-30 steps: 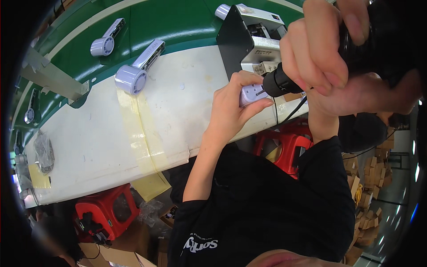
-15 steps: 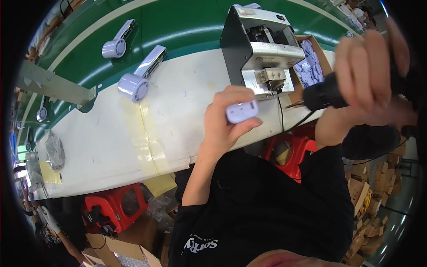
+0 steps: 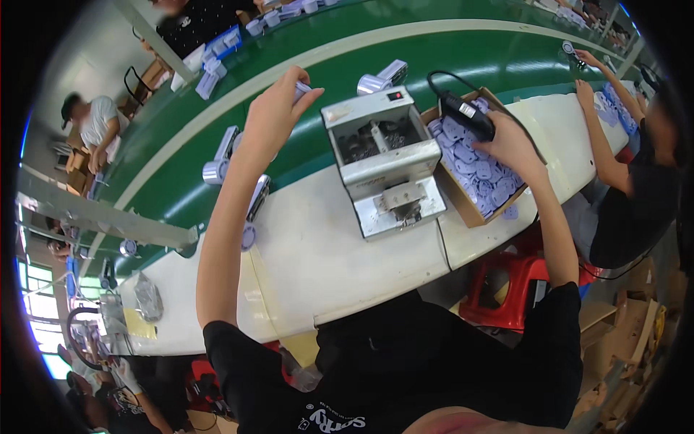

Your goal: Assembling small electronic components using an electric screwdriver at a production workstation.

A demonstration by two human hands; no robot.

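Observation:
My left hand is stretched out over the green belt, fingers closed on a lavender handheld fan. Most of this fan is hidden by the hand and forearm. My right hand grips a black electric screwdriver above a cardboard box of lavender plastic parts. The screwdriver's cable loops over the far side of the box. Between my hands stands a silver and black screw feeder on the white table. Another fan lies beside my left forearm, partly covered by it.
More fans rest on the green belt, one fan behind the feeder and another fan left of my forearm. A metal post crosses the left side. A co-worker sits at right. Red stools stand below the table.
My left hand has moved from near the table's front, with the fan, out over the belt. My right hand has brought the screwdriver over the parts box. The view has shifted too.

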